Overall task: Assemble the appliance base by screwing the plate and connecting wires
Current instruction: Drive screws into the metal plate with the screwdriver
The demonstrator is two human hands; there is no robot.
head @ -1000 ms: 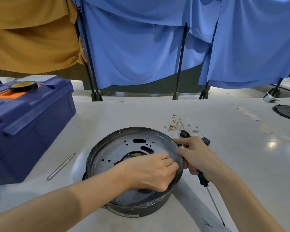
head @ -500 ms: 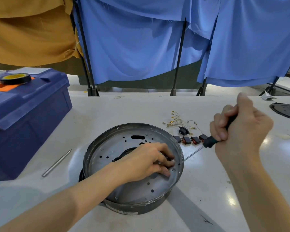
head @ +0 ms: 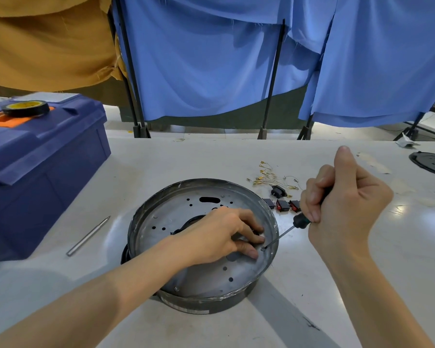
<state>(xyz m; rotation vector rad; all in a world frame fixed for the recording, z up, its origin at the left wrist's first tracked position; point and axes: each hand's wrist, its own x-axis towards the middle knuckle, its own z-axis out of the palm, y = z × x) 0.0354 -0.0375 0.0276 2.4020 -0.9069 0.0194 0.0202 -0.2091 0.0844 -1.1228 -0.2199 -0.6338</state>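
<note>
While the right hand (head: 344, 209) is curled tight round the handle of the screwdriver (head: 300, 221), thumb raised, right of centre in the frame, the tool's long axis slants down and to the left from the fist, and its tip meets the plate (head: 176, 222) just inside the right-hand rim. Close against that tip lie the fingertips (head: 251, 252) of the left hand (head: 221, 234), which rests palm-down on the plate with thumb and forefinger bent near each other around the spot; whether they pinch a screw there is too small to tell. So the left hand is the nearer to the fixing point, and the right stands off along the shaft, outside the rim. The plate sits inside the round appliance base (head: 206, 305), at lower centre on the table (head: 362, 285). By my judgement the coming turn needs the shaft kept in line with the hole. Past the rim, toward the upper right, lie the switches (head: 283, 205) and the loose wires (head: 269, 175), unconnected
</note>
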